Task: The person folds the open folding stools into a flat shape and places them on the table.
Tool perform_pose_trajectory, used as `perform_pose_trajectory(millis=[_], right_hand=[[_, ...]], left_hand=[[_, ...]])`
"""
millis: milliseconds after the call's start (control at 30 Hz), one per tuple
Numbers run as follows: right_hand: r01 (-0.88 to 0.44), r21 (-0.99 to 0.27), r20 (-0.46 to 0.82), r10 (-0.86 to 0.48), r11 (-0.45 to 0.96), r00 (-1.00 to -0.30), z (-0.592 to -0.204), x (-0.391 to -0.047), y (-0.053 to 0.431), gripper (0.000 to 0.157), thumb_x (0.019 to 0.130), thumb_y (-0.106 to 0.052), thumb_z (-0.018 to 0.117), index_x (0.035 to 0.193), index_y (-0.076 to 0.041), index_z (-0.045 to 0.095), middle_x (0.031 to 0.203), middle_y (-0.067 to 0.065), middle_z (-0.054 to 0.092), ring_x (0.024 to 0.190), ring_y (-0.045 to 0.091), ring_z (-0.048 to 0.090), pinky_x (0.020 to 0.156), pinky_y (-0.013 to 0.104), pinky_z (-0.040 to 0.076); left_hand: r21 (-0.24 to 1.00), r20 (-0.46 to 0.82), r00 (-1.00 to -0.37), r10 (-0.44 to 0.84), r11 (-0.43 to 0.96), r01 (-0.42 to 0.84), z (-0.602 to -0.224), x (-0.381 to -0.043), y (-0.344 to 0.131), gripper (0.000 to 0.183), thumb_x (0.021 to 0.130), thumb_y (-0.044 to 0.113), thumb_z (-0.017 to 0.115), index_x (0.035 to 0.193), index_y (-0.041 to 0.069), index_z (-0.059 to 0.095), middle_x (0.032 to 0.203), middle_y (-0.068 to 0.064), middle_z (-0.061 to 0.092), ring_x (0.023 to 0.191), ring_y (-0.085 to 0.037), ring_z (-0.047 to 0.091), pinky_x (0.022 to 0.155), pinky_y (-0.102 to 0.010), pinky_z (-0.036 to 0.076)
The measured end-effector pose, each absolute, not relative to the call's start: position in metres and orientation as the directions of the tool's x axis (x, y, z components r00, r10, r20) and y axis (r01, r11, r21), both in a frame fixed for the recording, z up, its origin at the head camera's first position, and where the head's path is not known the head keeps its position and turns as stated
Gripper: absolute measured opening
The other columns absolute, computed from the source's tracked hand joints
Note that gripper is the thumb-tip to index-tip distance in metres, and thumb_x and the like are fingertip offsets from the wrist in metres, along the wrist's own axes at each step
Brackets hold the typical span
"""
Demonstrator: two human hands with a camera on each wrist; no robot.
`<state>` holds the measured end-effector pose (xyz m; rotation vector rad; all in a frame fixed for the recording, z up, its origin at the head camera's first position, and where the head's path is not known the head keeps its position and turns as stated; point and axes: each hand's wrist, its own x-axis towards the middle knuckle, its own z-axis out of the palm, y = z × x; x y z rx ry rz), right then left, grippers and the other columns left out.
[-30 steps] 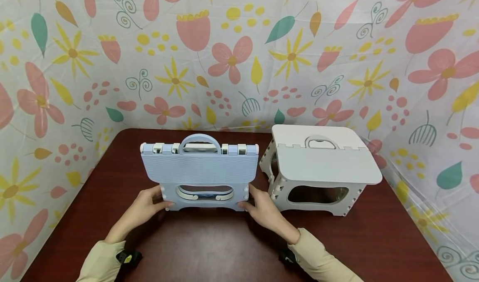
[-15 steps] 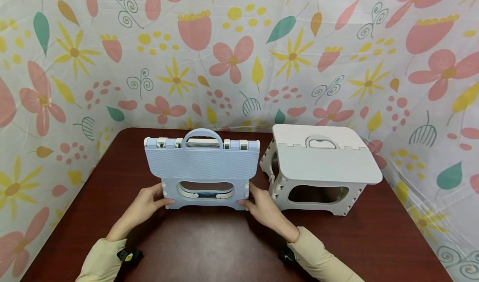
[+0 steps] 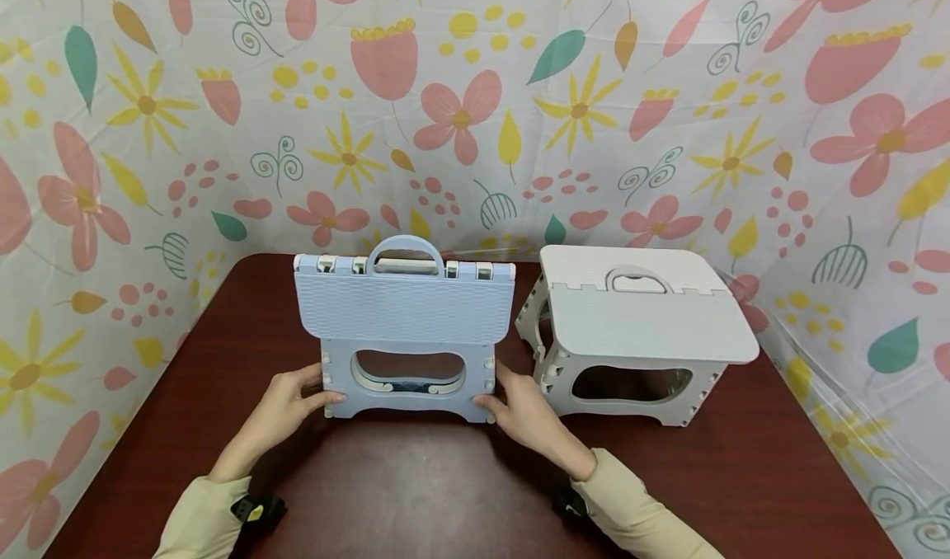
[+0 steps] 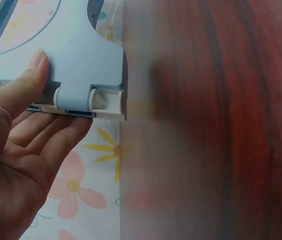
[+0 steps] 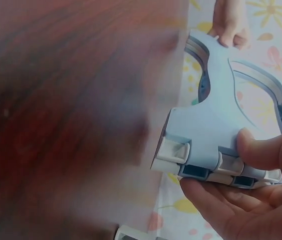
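Note:
A light blue folding step stool (image 3: pixel 404 303), partly folded, stands on the table in front of me, its carry handle (image 3: pixel 406 247) at the top edge. At its left end my left hand (image 3: pixel 285 411) grips the lower leg panel, thumb on the front face. My right hand (image 3: pixel 530 415) grips the opposite end of the same panel. In the left wrist view the fingers (image 4: pixel 63 137) curl under the hinged edge (image 4: pixel 108 102). The right wrist view shows the thumb (image 5: pixel 253 147) on the panel's flat face and fingers beneath its white hinge pieces.
To the right, close to my right hand, a white folding step stool (image 3: pixel 653 320) stands unfolded. Both are on a dark red-brown table (image 3: pixel 416 493). Behind it hangs a flower-patterned curtain (image 3: pixel 460 180).
The blue stool's top panel and handle have risen and shifted slightly right, standing taller above the leg panel. Both hands keep their grip in nearly the same place.

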<state>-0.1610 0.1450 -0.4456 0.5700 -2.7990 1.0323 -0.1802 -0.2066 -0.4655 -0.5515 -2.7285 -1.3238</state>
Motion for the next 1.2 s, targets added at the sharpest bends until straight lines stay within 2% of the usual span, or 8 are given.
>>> perform_pose_trajectory(millis=[167, 367, 733, 1200], right_hand=[[-0.393, -0.592, 0.241, -0.311, 0.704, -0.919, -0.447, -0.159, 0.146, 0.053, 0.079, -0.03, 0.068, 0.124, -0.008, 0.051, 0.088, 0.002, 0.068, 0.075, 0.008, 0.061, 0.071, 0.027, 0.049], [-0.379, -0.6, 0.213, -0.317, 0.704, -0.924, -0.448, -0.156, 0.147, 0.051, 0.079, -0.03, 0.069, 0.123, -0.01, 0.051, 0.09, 0.0, 0.068, 0.075, 0.006, 0.059, 0.07, 0.024, 0.048], [-0.363, -0.626, 0.164, -0.339, 0.69, -0.926, -0.446, -0.152, 0.146, 0.036, 0.083, -0.028, 0.067, 0.111, -0.011, 0.053, 0.081, -0.004, 0.067, 0.07, 0.004, 0.058, 0.065, 0.021, 0.045], [-0.342, -0.642, 0.127, -0.345, 0.686, -0.93, -0.444, -0.151, 0.146, 0.033, 0.084, -0.026, 0.065, 0.111, -0.009, 0.054, 0.086, 0.0, 0.068, 0.076, 0.009, 0.062, 0.064, 0.022, 0.047]], left_hand=[[0.748, 0.235, -0.938, 0.256, 0.568, 0.343, -0.465, -0.178, -0.208, 0.05, 0.074, 0.029, 0.073, 0.117, 0.008, 0.061, 0.1, -0.007, 0.07, 0.087, -0.01, 0.066, 0.067, -0.02, 0.052], [0.768, 0.199, -0.95, 0.241, 0.564, 0.303, -0.467, -0.175, -0.208, 0.052, 0.072, 0.036, 0.074, 0.115, 0.01, 0.063, 0.099, -0.007, 0.07, 0.084, -0.009, 0.067, 0.065, -0.02, 0.052], [0.769, 0.198, -0.947, 0.252, 0.559, 0.309, -0.468, -0.171, -0.209, 0.045, 0.074, 0.034, 0.074, 0.11, 0.009, 0.065, 0.097, -0.007, 0.071, 0.081, -0.006, 0.067, 0.065, -0.019, 0.052], [0.783, 0.16, -0.955, 0.251, 0.556, 0.277, -0.466, -0.168, -0.209, 0.046, 0.073, 0.035, 0.074, 0.109, 0.009, 0.066, 0.096, -0.006, 0.071, 0.079, -0.004, 0.067, 0.064, -0.019, 0.052]])
